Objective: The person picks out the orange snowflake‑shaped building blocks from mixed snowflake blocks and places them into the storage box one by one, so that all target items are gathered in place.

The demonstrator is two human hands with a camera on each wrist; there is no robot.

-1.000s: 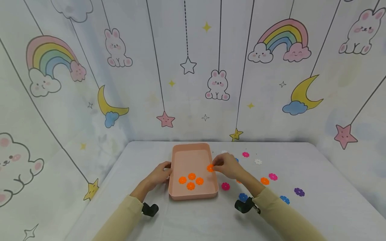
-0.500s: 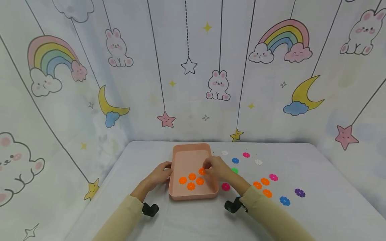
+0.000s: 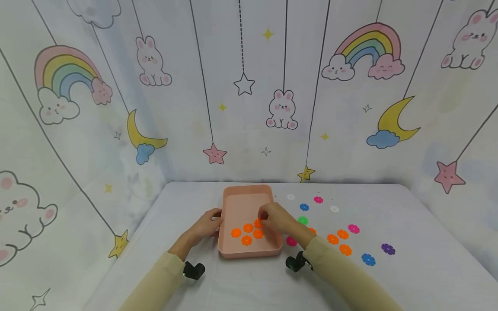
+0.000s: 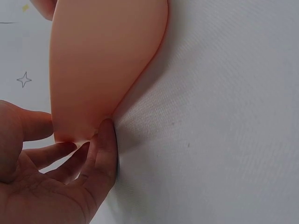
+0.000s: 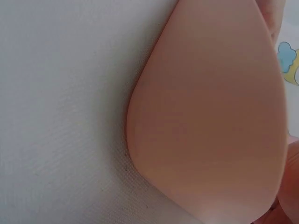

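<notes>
A pink rectangular tray (image 3: pixel 247 203) lies on the white table, its outer wall (image 5: pixel 210 107) filling much of the right wrist view. My left hand (image 3: pixel 205 225) holds its left side; the left wrist view has the thumb at the rim and the other fingers (image 4: pixel 106 144) against the outer wall. Over the tray's right half, my right hand (image 3: pixel 278 217) pinches an orange flower-shaped disc (image 3: pixel 257 223), partly hidden by the fingertips. Several matching orange discs (image 3: pixel 247 240) lie flat in the tray's front half, close by the pinched one.
Right of the tray are scattered more flower-shaped discs: orange (image 3: pixel 345 249), blue (image 3: pixel 368 259), purple (image 3: pixel 387 249), pink (image 3: pixel 353 229), green (image 3: pixel 303 220) and white (image 3: pixel 334 209). A printed cloth backdrop (image 3: pixel 249 129) rises behind the table.
My right hand has carried the orange disc left, from over the tray's right rim to beside the other discs inside. The left hand keeps its place on the tray.
</notes>
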